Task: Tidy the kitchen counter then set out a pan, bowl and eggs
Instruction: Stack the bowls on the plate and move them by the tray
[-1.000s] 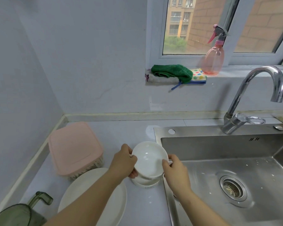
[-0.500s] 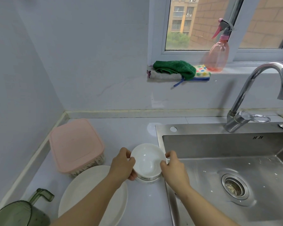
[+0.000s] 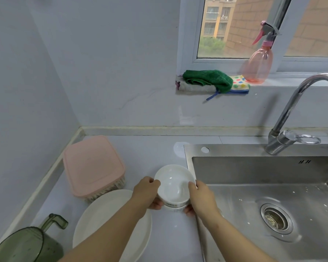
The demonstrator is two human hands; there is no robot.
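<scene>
A small stack of white bowls stands on the pale counter, just left of the sink's edge. My left hand grips the stack's left side, thumb at the rim and fingers curled beneath. On the right side my right hand holds it the same way. The top bowl is empty and sits nested in the one below. No pan or eggs are in view.
A white plate lies under my left forearm. Behind it stands a pink-lidded box, and a green jug is at the bottom left. The steel sink and tap fill the right. Cloths and a spray bottle sit on the sill.
The top bowl was tilted and raised over the lower one; it has come down and now sits nested level. Both hands stayed on the stack.
</scene>
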